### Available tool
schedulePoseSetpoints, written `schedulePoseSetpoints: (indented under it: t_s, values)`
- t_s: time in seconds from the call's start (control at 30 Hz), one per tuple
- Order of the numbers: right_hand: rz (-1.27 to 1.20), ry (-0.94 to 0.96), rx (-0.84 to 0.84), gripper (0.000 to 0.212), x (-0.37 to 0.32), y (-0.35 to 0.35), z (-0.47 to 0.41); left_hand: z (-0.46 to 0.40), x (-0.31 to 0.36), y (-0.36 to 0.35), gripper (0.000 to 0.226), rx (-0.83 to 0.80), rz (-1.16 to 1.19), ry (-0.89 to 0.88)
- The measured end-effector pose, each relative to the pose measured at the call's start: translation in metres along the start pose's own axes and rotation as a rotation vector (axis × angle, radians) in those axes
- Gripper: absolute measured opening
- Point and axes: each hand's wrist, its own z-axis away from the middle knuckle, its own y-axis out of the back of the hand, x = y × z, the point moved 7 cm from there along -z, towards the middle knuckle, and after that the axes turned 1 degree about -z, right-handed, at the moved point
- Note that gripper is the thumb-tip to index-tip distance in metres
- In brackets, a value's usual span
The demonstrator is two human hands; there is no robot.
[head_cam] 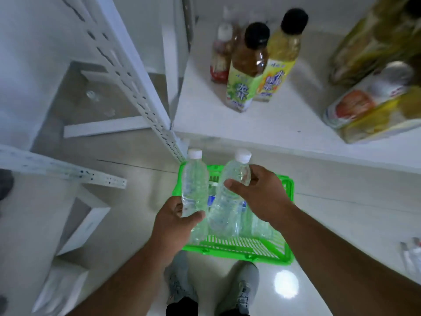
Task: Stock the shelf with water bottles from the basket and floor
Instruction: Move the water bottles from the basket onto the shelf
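Observation:
I hold two clear water bottles with white caps above a green plastic basket (237, 246) on the floor. My left hand (175, 226) grips the lower part of the left water bottle (194, 181). My right hand (262, 195) wraps the upper body of the right water bottle (227, 201). Both bottles stand roughly upright, caps toward the white shelf (262, 126) just ahead. More water bottles lie in the basket beneath, partly hidden by the held ones.
On the shelf stand three tea and juice bottles (248, 67) at the back left and large oil containers (373, 87) at the right. A perforated white upright (136, 80) rises at the left. White boxes (84, 224) sit on the floor left; more bottles (412, 254) lie at the right edge.

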Motion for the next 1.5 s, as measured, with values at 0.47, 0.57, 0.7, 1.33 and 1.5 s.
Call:
schedulePoseSetpoints:
  t_s: [0.47, 0.57, 0.7, 1.33, 1.5]
  values:
    - [-0.077, 0.431, 0.160, 0.031, -0.282, 0.147, 0.320, 0.301, 0.229, 0.160, 0.036, -0.020, 0.081, -0.396]
    - [-0.091, 0.460, 0.227, 0.036, -0.308, 0.164, 0.378, 0.353, 0.249, 0.182, 0.040, -0.043, 0.077, -0.471]
    - [-0.087, 0.536, 0.295, 0.026, -0.335, 0.188, 0.440, 0.407, 0.271, 0.200, 0.042, -0.046, 0.069, -0.566]
    - [-0.085, 0.693, 0.358, 0.031, -0.389, 0.318, 0.452, 0.460, 0.390, 0.138, 0.048, 0.039, 0.076, -0.723]
    - [-0.054, 0.688, 0.354, 0.034, -0.406, 0.337, 0.416, 0.442, 0.411, 0.126, 0.044, 0.065, 0.104, -0.712]
